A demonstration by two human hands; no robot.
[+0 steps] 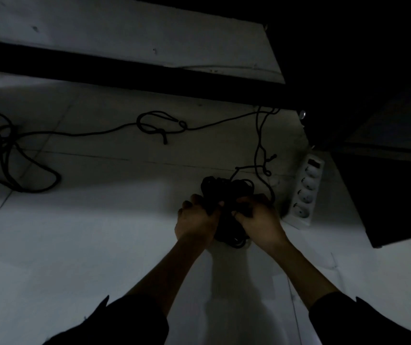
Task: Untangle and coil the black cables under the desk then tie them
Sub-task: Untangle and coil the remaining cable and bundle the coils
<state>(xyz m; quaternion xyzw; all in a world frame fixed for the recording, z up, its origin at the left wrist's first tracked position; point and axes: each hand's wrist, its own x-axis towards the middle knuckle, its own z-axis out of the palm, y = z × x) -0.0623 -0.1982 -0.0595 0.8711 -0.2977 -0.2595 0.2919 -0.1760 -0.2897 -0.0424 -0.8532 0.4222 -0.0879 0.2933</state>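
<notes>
A bundle of black cable [226, 195] was gripped low over the pale floor [75, 245] by the left hand [195, 220] and right hand [259, 220], fingers curled around it. A white power strip [305, 192] lay just beside. A loose knotted cable [159, 125] trailed across the floor toward a tangle [0, 143], well apart.

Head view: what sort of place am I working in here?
Most likely the floor space under a desk, dimly lit. A white multi-socket power strip lies on the pale floor, loose black cables trail across it, and a dark desk panel overhangs on the right.
</notes>
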